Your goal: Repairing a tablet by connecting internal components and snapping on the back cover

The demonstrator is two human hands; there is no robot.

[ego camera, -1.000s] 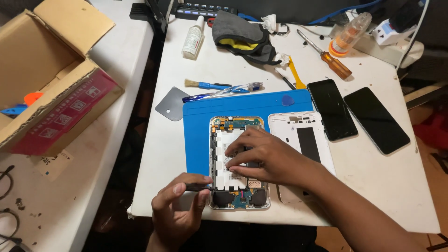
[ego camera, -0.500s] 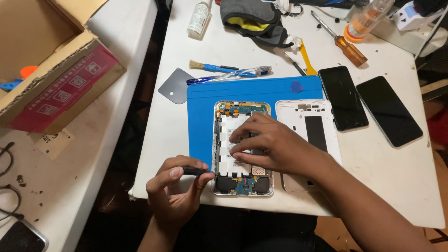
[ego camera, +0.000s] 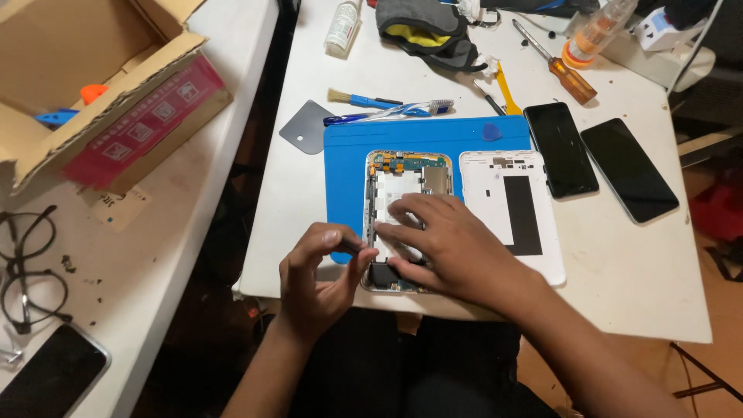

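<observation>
An opened tablet [ego camera: 406, 179] with its circuit board and white battery showing lies on a blue mat [ego camera: 347, 166]. My right hand [ego camera: 445, 248] lies flat on the battery, its fingers spread and pressing down. My left hand [ego camera: 319, 275] pinches a thin dark tool [ego camera: 354, 246] whose tip meets the tablet's left edge. The tablet's white back cover [ego camera: 515, 213] rests just to the right, partly on the mat.
Two dark phones [ego camera: 561, 147] [ego camera: 628, 169] lie right of the cover. A grey scraper [ego camera: 306, 128], brush [ego camera: 360, 98], toothbrush [ego camera: 395, 113], yellow pry tool [ego camera: 507, 89] and screwdriver [ego camera: 561, 66] sit behind the mat. A cardboard box [ego camera: 101, 85], glasses [ego camera: 27, 263] and another phone [ego camera: 46, 375] occupy the left table.
The camera has tilted and drifted, so the table sits lower in view. My left hand has lifted slightly with the tool at the tablet's edge; my right hand stays on the battery.
</observation>
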